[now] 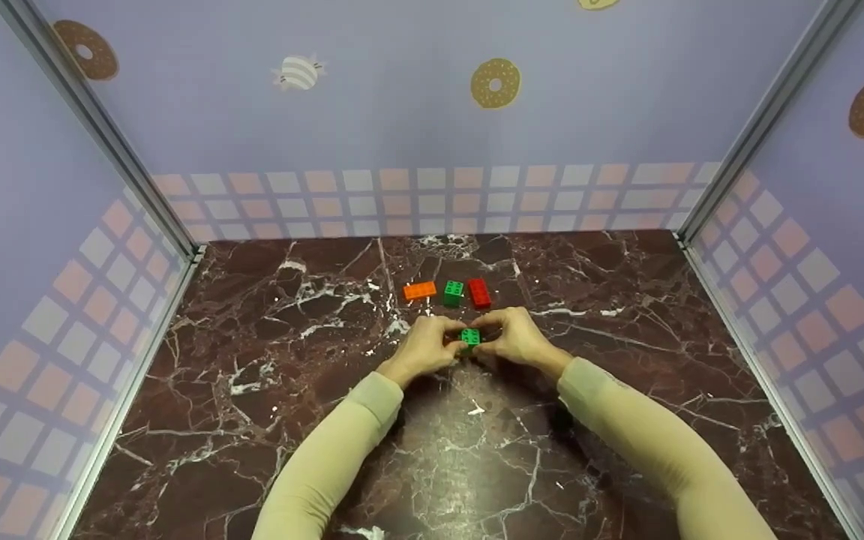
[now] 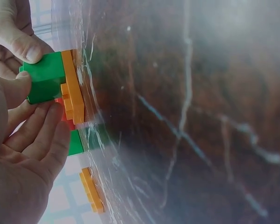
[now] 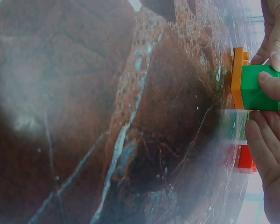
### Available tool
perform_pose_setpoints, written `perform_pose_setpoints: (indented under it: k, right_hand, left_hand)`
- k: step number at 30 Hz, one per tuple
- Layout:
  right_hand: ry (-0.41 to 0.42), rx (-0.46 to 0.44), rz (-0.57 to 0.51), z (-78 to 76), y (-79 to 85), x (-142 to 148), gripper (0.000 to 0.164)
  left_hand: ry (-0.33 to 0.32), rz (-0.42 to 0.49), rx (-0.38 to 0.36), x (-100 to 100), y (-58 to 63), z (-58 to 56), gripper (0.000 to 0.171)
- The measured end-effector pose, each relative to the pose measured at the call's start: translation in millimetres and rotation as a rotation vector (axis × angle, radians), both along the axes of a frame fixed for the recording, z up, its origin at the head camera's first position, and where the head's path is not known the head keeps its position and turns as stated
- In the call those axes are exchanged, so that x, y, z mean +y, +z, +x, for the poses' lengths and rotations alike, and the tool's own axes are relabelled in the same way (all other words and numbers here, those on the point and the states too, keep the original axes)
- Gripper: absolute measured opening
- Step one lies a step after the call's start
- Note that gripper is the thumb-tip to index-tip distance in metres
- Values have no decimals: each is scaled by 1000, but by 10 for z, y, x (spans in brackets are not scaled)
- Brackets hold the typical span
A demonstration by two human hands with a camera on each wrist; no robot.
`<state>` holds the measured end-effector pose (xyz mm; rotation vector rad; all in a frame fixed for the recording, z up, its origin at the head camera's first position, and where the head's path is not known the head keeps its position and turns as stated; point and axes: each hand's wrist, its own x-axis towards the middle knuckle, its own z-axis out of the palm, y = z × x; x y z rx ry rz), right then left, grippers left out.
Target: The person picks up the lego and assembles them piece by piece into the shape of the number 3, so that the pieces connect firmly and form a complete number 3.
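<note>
Your left hand (image 1: pixel 426 345) and right hand (image 1: pixel 516 336), each grip pinching the green brick (image 1: pixel 470 337), hold it atop one end of the orange plate (image 2: pixel 74 93) on the desk (image 1: pixel 619 352). This joint appears nearly made; an orange slab (image 1: pixel 419 290), second green brick (image 1: pixel 454 293) and red brick (image 1: pixel 480 293) lie beyond, unattached.

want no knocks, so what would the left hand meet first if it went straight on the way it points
The left hand pinches a green, square-topped plastic block, so that comes first; beyond it, the right hand looks next in line, though depth is hard to judge.
</note>
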<state>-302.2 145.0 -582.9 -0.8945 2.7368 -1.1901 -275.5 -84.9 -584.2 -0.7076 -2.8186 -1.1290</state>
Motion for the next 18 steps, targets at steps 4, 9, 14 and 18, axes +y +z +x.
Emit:
perform_pose_setpoints:
  k: [4,9,14,18]
  right_hand:
    - [-14,-35,0,-4,16,2,37]
    - [-4,-48,8,-16,41,22,38]
    - [14,-64,8,-39,66,49,35]
    - [22,-85,-21,-61,101,58,34]
  left_hand:
    - [11,3,-10,6,-2,-8,32]
    - [13,27,-11,10,-12,5,31]
    - [21,63,-28,9,-37,11,30]
    - [34,79,-40,8,-32,3,32]
